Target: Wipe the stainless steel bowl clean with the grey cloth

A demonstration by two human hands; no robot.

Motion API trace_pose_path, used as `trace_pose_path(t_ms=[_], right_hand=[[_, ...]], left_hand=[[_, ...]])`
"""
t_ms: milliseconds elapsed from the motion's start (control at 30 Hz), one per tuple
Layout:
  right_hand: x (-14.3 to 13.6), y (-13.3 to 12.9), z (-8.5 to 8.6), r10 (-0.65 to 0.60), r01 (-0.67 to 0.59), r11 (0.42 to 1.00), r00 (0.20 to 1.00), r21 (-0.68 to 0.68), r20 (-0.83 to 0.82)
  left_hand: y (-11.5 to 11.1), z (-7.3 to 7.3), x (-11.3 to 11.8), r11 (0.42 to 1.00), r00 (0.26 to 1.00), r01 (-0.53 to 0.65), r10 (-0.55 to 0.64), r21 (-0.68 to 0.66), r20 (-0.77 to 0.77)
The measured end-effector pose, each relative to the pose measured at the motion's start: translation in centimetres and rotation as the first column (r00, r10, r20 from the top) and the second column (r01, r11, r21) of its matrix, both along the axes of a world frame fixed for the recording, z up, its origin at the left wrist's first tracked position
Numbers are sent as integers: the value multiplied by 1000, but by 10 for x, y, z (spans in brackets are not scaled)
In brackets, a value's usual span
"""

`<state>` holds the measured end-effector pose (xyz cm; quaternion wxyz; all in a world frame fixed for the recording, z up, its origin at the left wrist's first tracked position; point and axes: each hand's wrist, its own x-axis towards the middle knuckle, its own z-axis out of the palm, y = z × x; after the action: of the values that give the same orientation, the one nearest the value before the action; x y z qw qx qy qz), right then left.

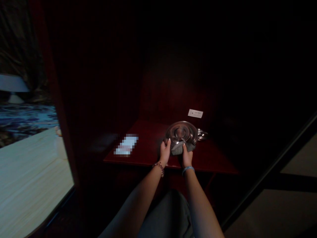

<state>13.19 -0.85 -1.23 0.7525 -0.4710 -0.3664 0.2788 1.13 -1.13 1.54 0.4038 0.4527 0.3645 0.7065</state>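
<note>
Near a red table's [147, 148] front edge, a person's left hand [165, 152] grips a shiny round metal dish [182, 133] while the right hand [187, 156] clamps gray cloth [177, 149] at its rim, which could slip if the cloth slides.

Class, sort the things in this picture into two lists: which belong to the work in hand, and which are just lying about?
In use:
- round metal dish, gripped at its rim by the left hand
- grey cloth, held against it by the right hand

Lying about:
- other metalware, behind to the right
- pale item, pixelated, on the left
</note>
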Motion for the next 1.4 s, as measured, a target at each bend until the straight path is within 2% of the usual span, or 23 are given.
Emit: trace_pose_path(t_ms=[67,133,233,367,633,800,967,1267,1333,1400], right_hand=[[0,0,0,6,-6,1000,1000,-6,-9],[0,-1,1,-4,4,1000,1000,-17,-7],[0,-4,3,-33,33,999,999,-28,-11],[1,-6,3,-45,45,999,998,-15,-33],[0,-4,2,-8,8,1000,999,1,-45],[-1,-6,4,26,-24,999,998,37,-52],[-1,-5,4,51,-50,999,997,12,-55],[-2,-2,3,53,-51,998,996,28,-65],[-3,-3,3,49,-47,998,998,34,-48],[-2,-4,3,37,-36,999,999,32,-38]], left_hand=[[-1,2,-2,999,999,-48,48,23,12],[-3,3,-2,999,999,-31,31,27,18],[-2,0,1,996,996,84,-84,14,5],[2,-9,5,971,964,238,-240,-32,-118],[11,-16,5,966,954,257,-259,-35,-151],[14,-19,6,975,962,220,-224,-40,-155],[13,-19,6,984,968,175,-179,-36,-173],[-1,-2,0,1000,998,4,-5,-16,-65],[-3,1,-1,1000,999,-3,3,2,-34],[-5,3,-1,999,999,37,-37,17,-11]])
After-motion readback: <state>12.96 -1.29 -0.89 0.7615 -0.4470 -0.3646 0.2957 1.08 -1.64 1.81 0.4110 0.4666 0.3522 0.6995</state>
